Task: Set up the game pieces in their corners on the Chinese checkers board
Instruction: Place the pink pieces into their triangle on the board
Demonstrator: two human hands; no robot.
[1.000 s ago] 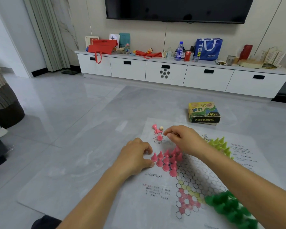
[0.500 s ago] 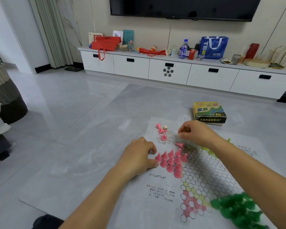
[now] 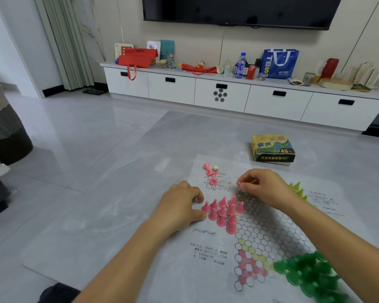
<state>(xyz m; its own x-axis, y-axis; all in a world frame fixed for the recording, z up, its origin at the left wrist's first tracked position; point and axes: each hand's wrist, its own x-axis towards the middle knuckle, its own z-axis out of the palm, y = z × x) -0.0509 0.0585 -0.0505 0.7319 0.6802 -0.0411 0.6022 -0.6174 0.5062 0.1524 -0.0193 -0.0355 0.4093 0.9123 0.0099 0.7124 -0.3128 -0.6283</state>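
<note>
Where the paper Chinese checkers board lies flat on the floor, its printed honeycomb of circles carries a tight triangle of upright pink cones at its left corner. Half a second ago one pink piece lay tipped at that cluster's far edge; it has left that spot, and the right hand pinches a pink piece just beyond the cluster. The left hand rests curled against the leftmost cone; whether it grips it I cannot tell.
</note>
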